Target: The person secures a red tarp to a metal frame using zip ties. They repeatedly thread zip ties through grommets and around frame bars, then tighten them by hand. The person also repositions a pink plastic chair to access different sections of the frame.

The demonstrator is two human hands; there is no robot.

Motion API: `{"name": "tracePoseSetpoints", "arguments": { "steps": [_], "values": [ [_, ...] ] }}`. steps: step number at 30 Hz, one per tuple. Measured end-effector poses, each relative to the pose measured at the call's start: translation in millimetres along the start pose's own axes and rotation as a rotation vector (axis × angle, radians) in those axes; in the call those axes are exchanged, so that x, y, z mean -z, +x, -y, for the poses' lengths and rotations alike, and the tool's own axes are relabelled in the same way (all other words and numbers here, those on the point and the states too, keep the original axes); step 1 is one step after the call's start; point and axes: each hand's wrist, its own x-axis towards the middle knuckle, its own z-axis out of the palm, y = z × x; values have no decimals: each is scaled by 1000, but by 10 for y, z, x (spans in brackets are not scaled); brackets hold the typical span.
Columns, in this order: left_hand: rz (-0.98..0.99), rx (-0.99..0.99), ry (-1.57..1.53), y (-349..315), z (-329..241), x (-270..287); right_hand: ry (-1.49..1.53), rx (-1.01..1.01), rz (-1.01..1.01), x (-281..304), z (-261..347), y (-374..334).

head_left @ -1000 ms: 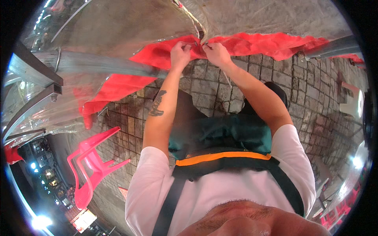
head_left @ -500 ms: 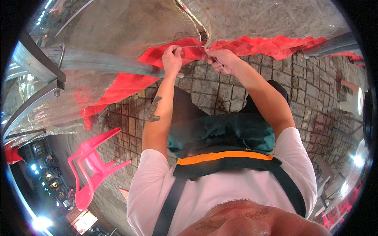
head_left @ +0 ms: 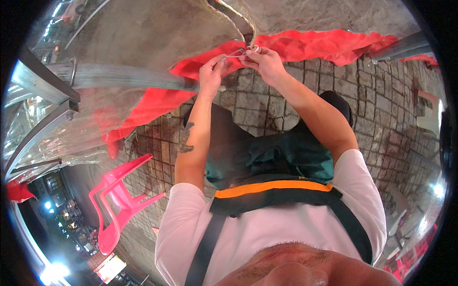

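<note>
A thin whitish strip (head_left: 233, 56), much like a cable tie, stretches between my two hands in front of the sheeting. My left hand (head_left: 211, 76) pinches one end of it between thumb and fingertips. Closed at the strip's other end, my right hand (head_left: 268, 65) has its fingertips at the lower corner where two clear plastic sheets (head_left: 305, 16) meet. A small white loop shows beside its index finger. Braided trim (head_left: 234, 16) runs down the sheet edges to this spot. Red fabric (head_left: 319, 45) borders the sheets at the bottom, behind my hands.
A grey metal pole (head_left: 129, 77) crosses at left, joined to a bracket (head_left: 45, 78). A pink plastic chair (head_left: 117, 205) stands lower left and a white stool (head_left: 429, 114) at far right. Paving bricks (head_left: 253, 102) cover the ground. A dark green apron (head_left: 281, 157) bunches at my lap.
My right hand has turned and risen slightly, its fingers now at the sheet corner. The strip's loose length no longer hangs below that hand. My left hand stays nearly in place.
</note>
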Motion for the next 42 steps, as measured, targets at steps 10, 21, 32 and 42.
{"name": "tracePoseSetpoints", "arguments": {
  "steps": [10, 21, 32, 42],
  "values": [
    [-2, -22, 66, 44, 101, 11, -6, 24, -1, 12, -18, -5],
    [-13, -55, 72, 20, 129, -28, 2, 52, -54, -49, -11, -11],
    [-41, -97, 136, 35, 117, -37, 13, 73, -83, -64, -32, -8],
    [-66, -327, 536, 2, -3, -78, 30, 26, -105, -70, -116, -2]
  ]
}}
